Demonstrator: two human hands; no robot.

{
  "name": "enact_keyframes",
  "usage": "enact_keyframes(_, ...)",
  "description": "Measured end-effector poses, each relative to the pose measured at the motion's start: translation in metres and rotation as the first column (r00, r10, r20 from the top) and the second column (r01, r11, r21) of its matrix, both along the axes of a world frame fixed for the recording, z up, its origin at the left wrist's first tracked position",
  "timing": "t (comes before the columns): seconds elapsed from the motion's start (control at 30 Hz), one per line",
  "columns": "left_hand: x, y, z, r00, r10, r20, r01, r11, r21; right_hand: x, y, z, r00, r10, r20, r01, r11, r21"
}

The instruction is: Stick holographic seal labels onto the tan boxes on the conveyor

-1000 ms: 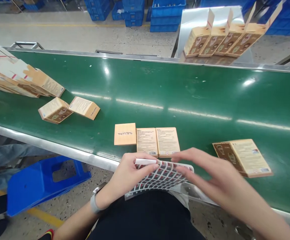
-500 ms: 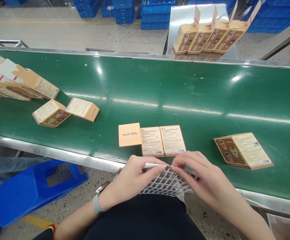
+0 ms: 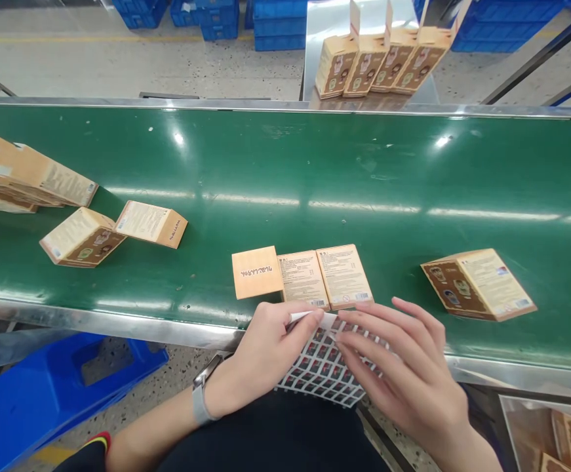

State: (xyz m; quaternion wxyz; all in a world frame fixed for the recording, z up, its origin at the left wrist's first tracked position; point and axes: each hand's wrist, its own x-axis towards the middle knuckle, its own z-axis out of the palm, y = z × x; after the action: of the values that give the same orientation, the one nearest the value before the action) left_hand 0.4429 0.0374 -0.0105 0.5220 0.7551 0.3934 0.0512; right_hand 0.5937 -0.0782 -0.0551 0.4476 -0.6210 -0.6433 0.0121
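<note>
In the lower middle of the frame, a thin white sheet printed with rows of small dark-and-red squares [image 3: 332,364] is hanging between the two hands, just below the green conveyor belt's metal edge [image 3: 211,334]; its pale upper edge is curling over and running roughly left to right, while the hands are hiding too much of it to tell its long axis.

The left hand [image 3: 270,347] is pinching that curled edge between thumb and forefinger, its wrist, with a grey watch band [image 3: 200,401], coming in from the lower left; the right hand [image 3: 408,370] is reaching in from the lower right, back upward, fingers spreading and bending slightly, thumb and forefinger tips meeting at the sheet's upper edge beside the left thumb; whether they are pinching anything cannot be told.

Just above the hands, a tan cardboard box with dark lettering on its face [image 3: 257,273] is sitting beside two cream, text-covered boxes [image 3: 345,275]; a brown-and-cream box [image 3: 479,285] is lying apart at the right.
</note>
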Motion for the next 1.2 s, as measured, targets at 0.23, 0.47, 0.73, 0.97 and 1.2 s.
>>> enact_keyframes(0.23,0.02,-0.004,-0.021,0.947,-0.31,0.079,0.315,0.948,-0.053,0.045,0.03,-0.041,0.467,-0.468,-0.75,0.125,0.875,-0.468)
enact_keyframes(0.47,0.044,-0.009,-0.037,0.896,-0.441,0.046,0.443,0.895,-0.044,0.068,0.039,-0.064,0.366,-0.496,-0.788,0.095,0.862,-0.498)
enact_keyframes(0.73,0.065,-0.013,-0.041,0.89,-0.451,0.069,0.456,0.886,-0.084,0.08,0.027,-0.07,0.432,-0.538,-0.724,0.184,0.838,-0.514)
enact_keyframes(0.97,0.078,-0.025,-0.051,0.878,-0.462,0.125,0.473,0.878,-0.073,0.079,0.019,-0.077,0.62,-0.61,-0.494,0.434,0.791,-0.432)
enact_keyframes(1.2,0.082,-0.033,-0.046,0.844,-0.509,0.17,0.527,0.846,-0.081,0.106,0.017,-0.057,0.748,-0.603,-0.277,0.538,0.795,-0.281)
